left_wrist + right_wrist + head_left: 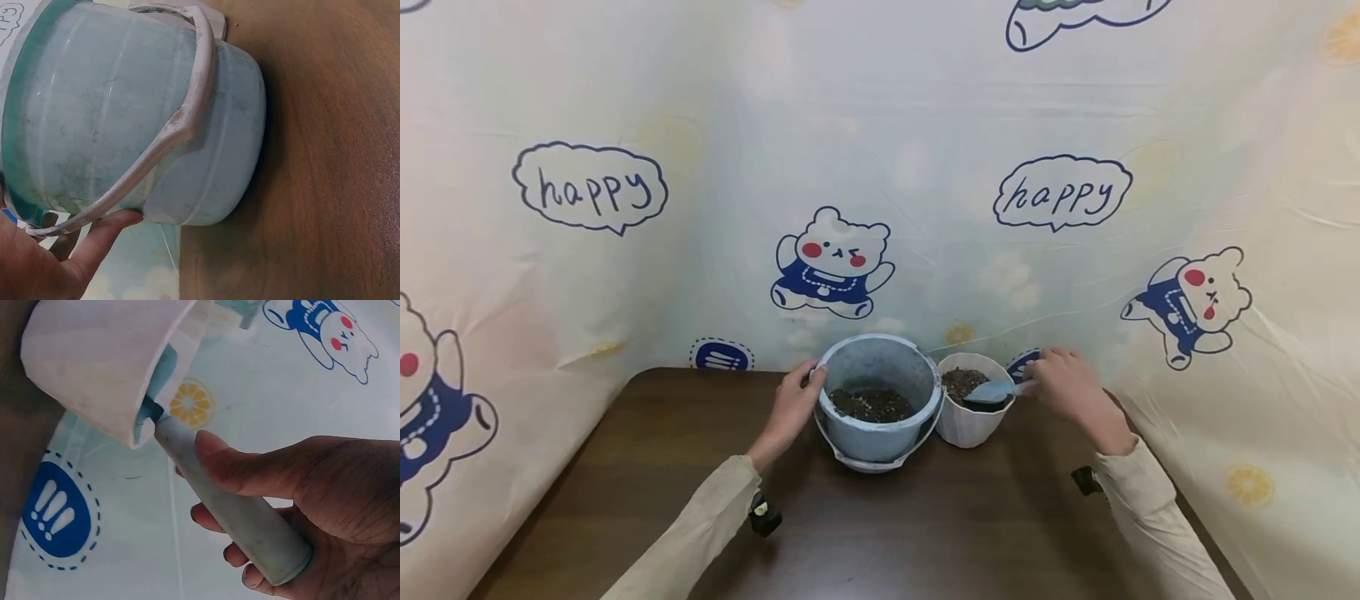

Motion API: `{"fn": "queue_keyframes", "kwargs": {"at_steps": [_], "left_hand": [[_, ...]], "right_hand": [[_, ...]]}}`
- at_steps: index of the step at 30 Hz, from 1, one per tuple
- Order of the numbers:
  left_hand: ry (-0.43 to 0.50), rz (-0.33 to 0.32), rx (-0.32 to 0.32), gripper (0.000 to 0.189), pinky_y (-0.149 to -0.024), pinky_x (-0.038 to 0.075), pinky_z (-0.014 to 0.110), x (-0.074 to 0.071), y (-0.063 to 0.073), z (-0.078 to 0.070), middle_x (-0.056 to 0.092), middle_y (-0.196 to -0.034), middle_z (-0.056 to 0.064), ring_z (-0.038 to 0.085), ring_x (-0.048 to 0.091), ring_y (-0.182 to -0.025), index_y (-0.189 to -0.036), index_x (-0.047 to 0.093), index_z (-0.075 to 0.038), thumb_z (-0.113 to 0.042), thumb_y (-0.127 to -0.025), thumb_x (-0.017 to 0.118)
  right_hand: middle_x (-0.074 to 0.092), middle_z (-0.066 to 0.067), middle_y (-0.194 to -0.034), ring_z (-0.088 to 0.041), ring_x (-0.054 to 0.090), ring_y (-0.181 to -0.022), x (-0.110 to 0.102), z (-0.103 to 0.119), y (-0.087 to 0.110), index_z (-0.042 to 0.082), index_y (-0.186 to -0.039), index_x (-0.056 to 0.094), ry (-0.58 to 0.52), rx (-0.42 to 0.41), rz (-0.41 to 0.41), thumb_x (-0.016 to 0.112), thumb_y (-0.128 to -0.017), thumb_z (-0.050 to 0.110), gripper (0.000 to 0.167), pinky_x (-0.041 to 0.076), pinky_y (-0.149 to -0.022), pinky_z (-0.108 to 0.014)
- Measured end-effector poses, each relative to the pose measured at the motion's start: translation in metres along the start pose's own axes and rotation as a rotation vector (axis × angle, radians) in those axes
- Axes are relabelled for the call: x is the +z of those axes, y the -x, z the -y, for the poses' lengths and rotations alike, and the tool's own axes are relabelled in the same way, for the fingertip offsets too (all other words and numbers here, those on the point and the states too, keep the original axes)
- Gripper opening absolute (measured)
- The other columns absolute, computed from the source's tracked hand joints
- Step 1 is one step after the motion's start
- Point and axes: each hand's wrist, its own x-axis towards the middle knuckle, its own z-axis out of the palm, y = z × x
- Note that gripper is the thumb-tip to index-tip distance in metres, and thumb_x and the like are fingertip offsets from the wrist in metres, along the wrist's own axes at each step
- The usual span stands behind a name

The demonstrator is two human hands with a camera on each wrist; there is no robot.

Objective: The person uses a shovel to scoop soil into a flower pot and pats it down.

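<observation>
A light blue bucket (880, 442) with dark soil (872, 406) in its bottom stands on the table, its pale handle (178, 122) hanging down in front. My left hand (796, 400) grips the bucket at the left side of its rim; in the left wrist view that hand (44, 265) has a finger against the bucket wall. Right beside the bucket is a white faceted pot (967, 427) of soil. My right hand (1071, 387) holds a small blue trowel (992, 392) by its grey-white grip (219, 500). The trowel's blade lies over the soil inside the pot's rim.
The brown wooden table (910, 533) reaches back to a printed cloth (925, 167) with bears and "happy" bubbles, which also hangs along both sides. A black wrist camera (765, 515) sits under the left sleeve and another camera (1086, 481) under the right.
</observation>
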Motion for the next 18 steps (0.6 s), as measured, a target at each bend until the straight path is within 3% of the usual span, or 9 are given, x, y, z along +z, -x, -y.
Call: {"fn": "queue_keyframes", "kwargs": {"at_steps": [3,6,12,18], "left_hand": [[0.006,0.009,-0.010,0.047,-0.103,0.048,0.052,0.001,0.000,0.002,0.061,-0.142,0.022,0.036,0.059,-0.124,-0.147,0.059,-0.005,-0.034,-0.110,0.052],[0.001,0.001,0.000,0.047,-0.103,0.048,0.051,0.002,-0.001,0.003,0.062,-0.141,0.022,0.035,0.060,-0.123,-0.146,0.060,-0.003,-0.033,-0.110,0.052],[-0.002,-0.008,-0.001,0.047,-0.103,0.048,0.051,0.000,-0.001,0.002,0.061,-0.142,0.024,0.036,0.060,-0.123,-0.146,0.059,-0.001,-0.031,-0.110,0.052],[0.011,0.012,-0.017,0.049,-0.107,0.047,0.054,-0.001,0.004,0.000,0.058,-0.147,0.023,0.037,0.058,-0.130,-0.148,0.057,-0.002,-0.033,-0.110,0.052]], "right_hand": [[0.064,-0.008,-0.080,-0.031,0.056,-0.080,-0.005,-0.001,-0.003,0.006,-0.092,0.081,0.007,0.002,-0.049,0.084,-0.087,0.010,0.007,0.044,-0.070,-0.047],[0.062,-0.009,-0.079,-0.034,0.055,-0.080,-0.010,-0.003,-0.004,0.005,-0.093,0.080,0.000,-0.003,-0.151,0.084,-0.086,0.008,0.008,0.042,-0.068,-0.048],[0.058,-0.011,-0.080,-0.033,0.049,-0.079,-0.006,0.003,-0.008,0.004,-0.100,0.080,-0.031,-0.031,-0.400,0.083,-0.087,0.007,0.013,0.036,-0.069,-0.047],[0.060,-0.016,-0.086,-0.038,0.048,-0.082,0.003,0.016,-0.026,0.003,-0.101,0.079,-0.071,-0.060,-0.650,0.086,-0.083,0.004,0.019,0.033,-0.073,-0.053]]}}
